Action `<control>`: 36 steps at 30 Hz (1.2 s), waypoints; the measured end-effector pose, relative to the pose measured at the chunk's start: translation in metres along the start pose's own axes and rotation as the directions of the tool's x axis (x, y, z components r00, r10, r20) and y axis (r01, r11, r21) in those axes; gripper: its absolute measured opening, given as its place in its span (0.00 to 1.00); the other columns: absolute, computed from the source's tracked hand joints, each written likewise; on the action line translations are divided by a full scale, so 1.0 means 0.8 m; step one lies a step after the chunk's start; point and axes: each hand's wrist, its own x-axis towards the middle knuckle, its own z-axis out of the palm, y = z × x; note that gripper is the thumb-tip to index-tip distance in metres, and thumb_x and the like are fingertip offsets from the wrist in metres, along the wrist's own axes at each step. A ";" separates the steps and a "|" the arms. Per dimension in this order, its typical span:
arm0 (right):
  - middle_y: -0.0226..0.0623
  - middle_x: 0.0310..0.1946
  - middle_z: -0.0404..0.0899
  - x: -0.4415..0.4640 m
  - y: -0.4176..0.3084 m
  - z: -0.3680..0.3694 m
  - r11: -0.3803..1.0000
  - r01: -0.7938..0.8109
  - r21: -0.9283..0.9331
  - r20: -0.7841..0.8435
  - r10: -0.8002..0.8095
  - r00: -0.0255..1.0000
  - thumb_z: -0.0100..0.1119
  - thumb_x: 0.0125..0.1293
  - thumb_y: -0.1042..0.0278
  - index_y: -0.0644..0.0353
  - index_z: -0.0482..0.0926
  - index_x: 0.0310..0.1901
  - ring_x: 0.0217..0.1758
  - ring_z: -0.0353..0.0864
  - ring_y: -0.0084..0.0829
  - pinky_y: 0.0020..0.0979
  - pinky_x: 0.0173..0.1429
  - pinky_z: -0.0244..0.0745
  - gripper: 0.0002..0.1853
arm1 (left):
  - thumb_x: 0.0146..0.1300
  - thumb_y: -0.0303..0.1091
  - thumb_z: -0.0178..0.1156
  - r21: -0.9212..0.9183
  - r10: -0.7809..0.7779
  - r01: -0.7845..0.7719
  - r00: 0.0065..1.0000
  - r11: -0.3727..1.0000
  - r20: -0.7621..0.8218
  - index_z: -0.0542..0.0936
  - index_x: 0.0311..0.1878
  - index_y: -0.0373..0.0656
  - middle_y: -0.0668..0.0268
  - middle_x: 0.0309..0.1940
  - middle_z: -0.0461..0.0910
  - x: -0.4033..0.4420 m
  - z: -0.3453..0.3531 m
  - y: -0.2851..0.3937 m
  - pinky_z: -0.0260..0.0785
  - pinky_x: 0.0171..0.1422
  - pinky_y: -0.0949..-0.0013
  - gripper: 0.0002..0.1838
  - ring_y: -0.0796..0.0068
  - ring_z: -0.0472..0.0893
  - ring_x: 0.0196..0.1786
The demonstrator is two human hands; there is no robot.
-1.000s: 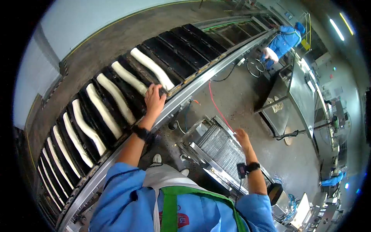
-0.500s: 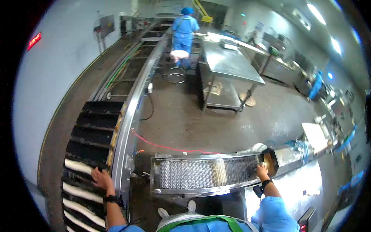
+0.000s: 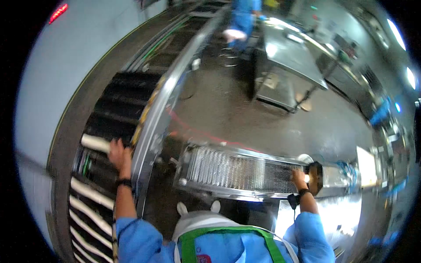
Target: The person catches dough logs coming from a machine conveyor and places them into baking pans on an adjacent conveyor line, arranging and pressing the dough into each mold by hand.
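Conveyor of black troughs (image 3: 120, 107): it runs along the left side, beside a metal rail (image 3: 169, 90); the troughs nearer to the person carry white strips, one in each as far as can be seen.
Steel table (image 3: 291, 65): it stands farther away on the floor; some pale thing (image 3: 271, 80) is on its lower shelf, too blurred to name.
Mesh belt (image 3: 228, 168): it lies crosswise before the person, between metal side walls, with a dark box-like opening at its right end; what is inside the opening cannot be told.
White strip (image 3: 95, 143): it is the farthest one of the row, its rail-side end meeting the left hand. It looks like dough, so it is probably soft, not heavy, easily bent, perhaps sticky. A hard pinch could mark or tear it; flat fingers, with support under the length, seem the better hold.
Left hand (image 3: 118, 154): fingers are loosely bent at the strip's end; blur hides whether they grip or only touch.
Right hand (image 3: 299, 177): fingers are curled at the belt's right end, near a small pale patch (image 3: 307, 178); whether they hold it, I cannot tell.
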 end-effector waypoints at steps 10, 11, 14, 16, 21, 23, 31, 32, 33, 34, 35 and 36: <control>0.31 0.23 0.68 -0.005 -0.094 -0.268 0.421 0.345 0.839 -0.292 -0.187 0.938 0.51 0.48 0.76 0.63 0.67 0.31 0.19 0.70 0.21 0.21 0.14 0.65 0.07 | 0.52 0.37 0.44 -0.087 -0.145 0.141 0.988 0.986 -0.044 0.64 0.52 0.46 0.63 0.59 0.53 0.002 0.052 -0.011 0.40 0.62 0.53 0.22 0.65 0.46 0.64; 0.30 0.27 0.70 -0.043 -0.155 -0.322 0.358 0.290 0.887 -0.306 -0.013 0.952 0.50 0.50 0.75 0.63 0.68 0.36 0.23 0.70 0.19 0.20 0.16 0.65 0.10 | 0.52 0.36 0.45 -0.094 -0.132 0.125 0.989 0.988 -0.071 0.65 0.52 0.46 0.63 0.59 0.54 0.002 0.050 -0.009 0.41 0.62 0.53 0.22 0.65 0.47 0.63; 0.28 0.33 0.70 -0.061 -0.231 -0.402 0.129 0.523 0.842 -0.492 -0.214 0.844 0.52 0.51 0.68 0.58 0.66 0.41 0.28 0.71 0.18 0.16 0.21 0.66 0.15 | 0.50 0.37 0.47 -0.083 -0.136 0.128 0.986 0.988 -0.097 0.65 0.52 0.46 0.63 0.57 0.57 0.007 0.057 -0.009 0.44 0.61 0.54 0.23 0.65 0.50 0.62; 0.30 0.33 0.70 -0.074 -0.294 -0.440 0.036 0.572 0.820 -0.549 -0.236 0.802 0.52 0.51 0.69 0.58 0.65 0.42 0.28 0.71 0.18 0.16 0.20 0.65 0.15 | 0.49 0.38 0.48 -0.070 -0.102 0.092 0.982 0.993 -0.159 0.66 0.51 0.46 0.63 0.56 0.58 0.010 0.070 -0.011 0.45 0.60 0.55 0.23 0.65 0.52 0.61; 0.34 0.35 0.69 -0.056 -0.491 -0.441 -0.291 0.464 0.837 -0.545 -0.352 0.761 0.49 0.52 0.72 0.62 0.64 0.41 0.32 0.73 0.24 0.19 0.27 0.73 0.14 | 0.48 0.36 0.47 -0.158 -0.157 0.136 0.980 0.978 -0.126 0.68 0.50 0.46 0.63 0.56 0.59 0.019 0.092 -0.013 0.45 0.60 0.56 0.22 0.66 0.53 0.61; 0.35 0.36 0.70 -0.044 -0.583 -0.418 -0.360 0.370 0.856 -0.509 -0.465 0.724 0.48 0.54 0.71 0.62 0.65 0.42 0.36 0.73 0.26 0.24 0.34 0.74 0.13 | 0.46 0.34 0.48 -0.165 -0.135 0.107 0.975 0.981 -0.174 0.68 0.49 0.45 0.61 0.55 0.60 0.021 0.101 -0.016 0.46 0.60 0.57 0.22 0.64 0.54 0.60; 0.32 0.43 0.67 0.013 -0.751 -0.202 0.311 0.359 0.880 0.135 -0.889 0.438 0.52 0.54 0.67 0.57 0.60 0.53 0.45 0.67 0.25 0.25 0.45 0.64 0.23 | 0.47 0.36 0.48 -0.186 -0.145 0.111 0.973 0.976 -0.179 0.67 0.49 0.44 0.61 0.55 0.60 0.042 0.128 -0.023 0.46 0.60 0.58 0.22 0.63 0.55 0.60; 0.32 0.43 0.67 0.025 -0.739 -0.176 0.320 0.352 0.880 0.143 -0.883 0.446 0.52 0.54 0.67 0.57 0.60 0.53 0.45 0.67 0.25 0.25 0.45 0.64 0.23 | 0.47 0.36 0.48 -0.191 -0.140 0.106 0.976 0.976 -0.169 0.67 0.49 0.44 0.61 0.55 0.60 0.044 0.130 -0.023 0.46 0.60 0.58 0.22 0.63 0.55 0.60; 0.32 0.42 0.68 0.042 -0.720 -0.150 0.260 0.373 0.891 0.105 -0.916 0.386 0.52 0.54 0.67 0.58 0.62 0.52 0.44 0.67 0.25 0.26 0.45 0.64 0.22 | 0.47 0.36 0.48 -0.188 -0.124 0.089 0.976 0.978 -0.179 0.67 0.49 0.45 0.62 0.55 0.60 0.048 0.133 -0.022 0.46 0.60 0.57 0.22 0.63 0.55 0.60; 0.32 0.42 0.69 0.055 -0.697 -0.131 0.194 0.389 0.900 0.063 -0.943 0.326 0.52 0.54 0.68 0.58 0.64 0.50 0.44 0.67 0.25 0.26 0.46 0.64 0.20 | 0.47 0.36 0.48 -0.182 -0.104 0.068 0.976 0.981 -0.191 0.68 0.49 0.45 0.62 0.55 0.60 0.051 0.137 -0.022 0.46 0.60 0.57 0.22 0.63 0.55 0.60; 0.32 0.40 0.70 0.063 -0.670 -0.121 0.245 0.348 0.905 0.099 -0.916 0.388 0.52 0.54 0.70 0.59 0.65 0.49 0.43 0.68 0.25 0.25 0.46 0.64 0.19 | 0.48 0.36 0.48 -0.179 -0.119 0.087 0.977 0.980 -0.175 0.68 0.48 0.45 0.62 0.55 0.60 0.056 0.142 -0.018 0.46 0.60 0.57 0.21 0.63 0.55 0.60; 0.32 0.39 0.71 0.070 -0.639 -0.113 0.292 0.303 0.907 0.133 -0.883 0.451 0.52 0.54 0.71 0.60 0.67 0.48 0.42 0.68 0.24 0.24 0.45 0.64 0.18 | 0.49 0.36 0.47 -0.185 -0.122 0.093 0.980 0.978 -0.155 0.67 0.49 0.45 0.62 0.55 0.60 0.059 0.142 -0.015 0.46 0.60 0.57 0.21 0.63 0.55 0.60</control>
